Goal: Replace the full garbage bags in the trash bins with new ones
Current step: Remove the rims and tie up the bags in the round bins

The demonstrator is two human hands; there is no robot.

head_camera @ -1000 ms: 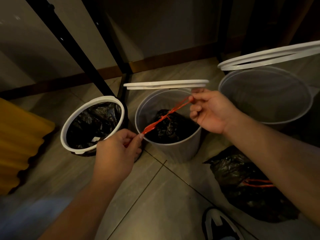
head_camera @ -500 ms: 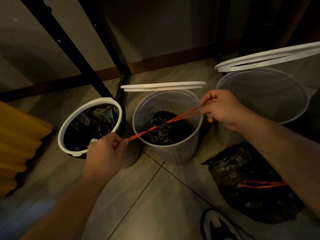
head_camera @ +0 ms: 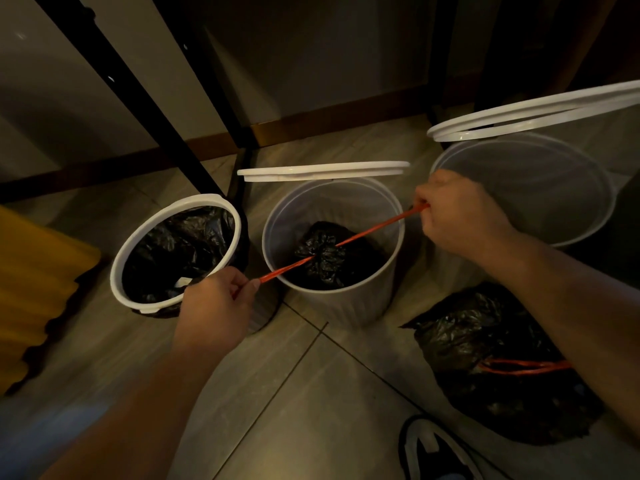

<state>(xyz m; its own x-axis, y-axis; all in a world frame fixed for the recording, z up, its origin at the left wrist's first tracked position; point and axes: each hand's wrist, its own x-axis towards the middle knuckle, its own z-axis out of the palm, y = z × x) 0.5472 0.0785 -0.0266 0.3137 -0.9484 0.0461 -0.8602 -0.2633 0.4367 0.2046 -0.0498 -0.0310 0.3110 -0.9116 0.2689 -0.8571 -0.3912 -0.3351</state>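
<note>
While both hands grip the ends of the red plastic drawstring (head_camera: 346, 241), I read this as the cinching step on the middle bin. My left hand (head_camera: 216, 306) is clenched on the near-left end, just outside the bin's front rim; my right hand (head_camera: 457, 216) is clenched on the far-right end, beside the rim on the other side. The drawstring runs taut between them, low on the left and higher on the right, and its long axis crosses the mouth of the pale translucent round plastic bin (head_camera: 332, 306) on a diagonal. The crumpled black plastic garbage bag (head_camera: 329, 261) sits down inside that bin, its gathered neck caught at the middle of the string, about midway between my two hands and below both.

That is the relation the next move turns on, I judge: the bag lies down and forward of my hands, so lifting it out means pulling up, not further apart. Neither hand looks clearly nearer the neck.

To the left a white-rimmed round bin (head_camera: 138, 251) holds a black liner; to the right a larger translucent bin (head_camera: 519, 188) looks empty, its white ring lid (head_camera: 533, 112) raised. A tied black bag with red handles (head_camera: 485, 358) lies on the tiled floor (head_camera: 277, 393) by my right forearm.
</note>
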